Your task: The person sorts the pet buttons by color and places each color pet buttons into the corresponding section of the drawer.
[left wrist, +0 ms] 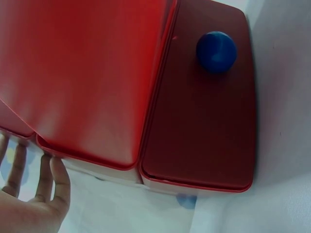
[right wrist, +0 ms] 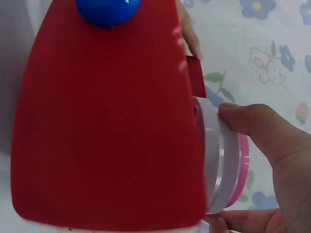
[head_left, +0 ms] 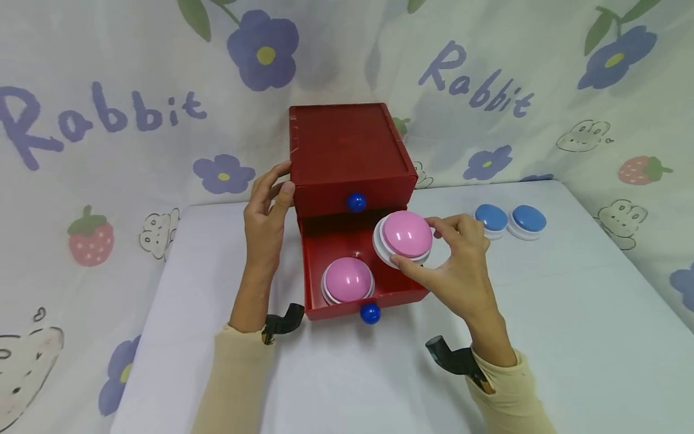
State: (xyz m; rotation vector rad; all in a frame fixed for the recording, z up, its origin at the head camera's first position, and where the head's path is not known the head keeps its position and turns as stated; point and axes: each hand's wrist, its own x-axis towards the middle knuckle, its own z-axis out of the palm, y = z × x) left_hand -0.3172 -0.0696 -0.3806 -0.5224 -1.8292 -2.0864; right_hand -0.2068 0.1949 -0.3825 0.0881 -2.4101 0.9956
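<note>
A red drawer box (head_left: 347,144) stands on the white table, its lower drawer (head_left: 325,241) pulled out and its upper drawer closed. My right hand (head_left: 461,268) pinches a pink buzzer button (head_left: 408,234) by its white base, thumb on the near side and fingers on the far side. That button is tilted over the right part of the drawer; in the right wrist view, the red drawer front partly hides its base (right wrist: 218,155). A second pink buzzer button (head_left: 349,279) sits in the drawer's front left. My left hand (head_left: 267,211) rests against the box's left side, fingers extended.
Two blue buzzer buttons, a left one (head_left: 491,218) and a right one (head_left: 528,220), stand side by side on the table (head_left: 575,325) to the right. Blue knobs stick out from the upper drawer (head_left: 356,202) and lower drawer (head_left: 370,313). A printed cloth (head_left: 347,48) hangs behind.
</note>
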